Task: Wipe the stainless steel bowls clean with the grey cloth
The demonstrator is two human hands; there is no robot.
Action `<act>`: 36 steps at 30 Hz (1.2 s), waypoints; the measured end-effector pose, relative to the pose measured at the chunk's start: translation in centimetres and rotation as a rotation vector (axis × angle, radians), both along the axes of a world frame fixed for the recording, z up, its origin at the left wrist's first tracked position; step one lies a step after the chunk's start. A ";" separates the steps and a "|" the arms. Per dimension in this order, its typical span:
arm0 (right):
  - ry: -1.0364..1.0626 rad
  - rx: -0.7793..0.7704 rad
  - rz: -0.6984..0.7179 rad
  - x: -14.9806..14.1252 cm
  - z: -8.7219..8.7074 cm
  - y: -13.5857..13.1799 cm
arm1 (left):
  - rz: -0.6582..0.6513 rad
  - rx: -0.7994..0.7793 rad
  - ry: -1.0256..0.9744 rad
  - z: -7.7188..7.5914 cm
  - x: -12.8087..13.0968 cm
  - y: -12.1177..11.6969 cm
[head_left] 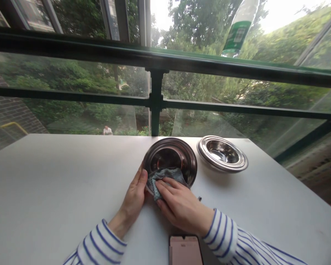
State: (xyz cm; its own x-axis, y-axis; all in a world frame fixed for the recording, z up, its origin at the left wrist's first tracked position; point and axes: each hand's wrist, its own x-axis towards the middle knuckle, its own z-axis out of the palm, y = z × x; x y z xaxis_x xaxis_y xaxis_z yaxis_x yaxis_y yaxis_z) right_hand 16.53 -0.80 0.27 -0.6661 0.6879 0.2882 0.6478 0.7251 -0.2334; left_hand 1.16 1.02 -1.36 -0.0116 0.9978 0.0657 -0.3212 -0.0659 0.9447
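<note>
A shiny steel bowl [168, 152] is tilted up toward me over the white table. My left hand [135, 193] grips its left rim, thumb on the near side and the other fingers mostly hidden behind it. My right hand [179, 204] presses a grey-blue cloth [168, 173] against the lower inside of the bowl. The fingers lie over the cloth, which bunches up along the bowl's near edge. To the right, a second steel bowl or small stack of bowls [223, 152] stands apart from both hands.
A phone [185, 250] lies on the table [71, 184] at the near edge of view. A small dark object [199, 198] sits by my right wrist. Behind the table runs a green railing [99, 49] with glass panes. A plastic bottle [238, 35] stands on the railing.
</note>
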 end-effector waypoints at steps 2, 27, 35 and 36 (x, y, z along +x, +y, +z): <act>0.042 0.007 -0.014 -1.0 -0.1 0.4 | -0.002 0.010 0.006 0.0 -0.1 0.0; -0.209 -0.083 0.045 2.6 3.5 0.5 | 0.005 0.007 -0.064 0.9 0.0 0.3; -0.086 -0.030 0.039 0.7 1.5 0.9 | -0.032 -0.001 -0.062 0.1 0.0 0.6; -0.070 -0.030 0.033 0.4 1.2 0.9 | -0.036 0.001 -0.062 0.0 0.0 0.6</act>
